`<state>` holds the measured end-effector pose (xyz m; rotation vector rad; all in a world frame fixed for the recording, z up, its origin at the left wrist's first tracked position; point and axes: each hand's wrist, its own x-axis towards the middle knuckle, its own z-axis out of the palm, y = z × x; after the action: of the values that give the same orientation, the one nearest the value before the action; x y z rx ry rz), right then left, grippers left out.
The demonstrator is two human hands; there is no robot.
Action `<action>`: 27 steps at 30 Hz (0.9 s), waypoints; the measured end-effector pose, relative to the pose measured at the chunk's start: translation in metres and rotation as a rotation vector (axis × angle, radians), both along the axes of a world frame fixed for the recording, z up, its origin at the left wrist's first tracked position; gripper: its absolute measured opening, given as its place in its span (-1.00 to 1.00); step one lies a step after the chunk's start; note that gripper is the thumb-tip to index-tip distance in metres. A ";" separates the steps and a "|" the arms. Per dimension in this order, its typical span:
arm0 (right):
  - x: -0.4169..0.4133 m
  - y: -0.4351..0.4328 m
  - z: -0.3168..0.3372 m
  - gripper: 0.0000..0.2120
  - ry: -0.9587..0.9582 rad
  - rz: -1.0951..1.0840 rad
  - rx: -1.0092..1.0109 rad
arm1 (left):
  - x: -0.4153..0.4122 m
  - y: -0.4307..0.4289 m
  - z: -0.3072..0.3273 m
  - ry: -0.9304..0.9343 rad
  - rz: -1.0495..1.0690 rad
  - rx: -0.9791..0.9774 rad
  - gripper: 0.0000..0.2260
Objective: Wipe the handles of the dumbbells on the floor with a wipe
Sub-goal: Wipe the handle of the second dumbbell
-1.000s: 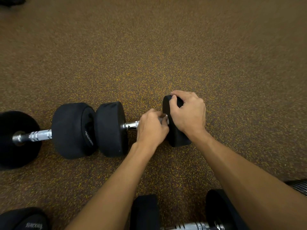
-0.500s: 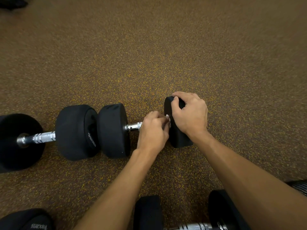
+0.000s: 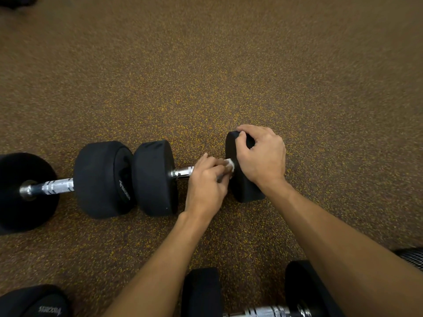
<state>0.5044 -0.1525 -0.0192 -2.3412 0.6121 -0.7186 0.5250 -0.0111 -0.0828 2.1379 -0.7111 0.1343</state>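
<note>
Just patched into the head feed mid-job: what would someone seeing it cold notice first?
First, at centre, the left hand curls a small white wipe around the chrome knurled handle of a black round-headed dumbbell, while the right hand grips that dumbbell's right head. Next, a second black dumbbell lies end to end at its left on the brown yellow-flecked rubber floor.
</note>
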 end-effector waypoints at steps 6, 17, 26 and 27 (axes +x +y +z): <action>0.001 0.000 0.001 -0.70 0.001 0.001 0.011 | 0.008 -0.011 0.010 0.072 0.066 0.010 -0.90; 0.003 -0.003 -0.004 -0.68 -0.009 -0.006 0.010 | 0.002 -0.005 0.004 -0.010 -0.004 0.039 -0.92; 0.002 -0.001 -0.003 -0.69 -0.014 0.001 0.010 | 0.003 0.004 0.010 -0.058 0.056 0.065 -0.90; 0.002 -0.001 -0.002 -0.69 -0.013 -0.001 0.011 | 0.001 0.000 0.010 -0.060 0.029 0.073 -0.91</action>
<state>0.5066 -0.1539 -0.0212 -2.3244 0.6107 -0.7283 0.5259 -0.0115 -0.0728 2.2219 -0.7303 0.1910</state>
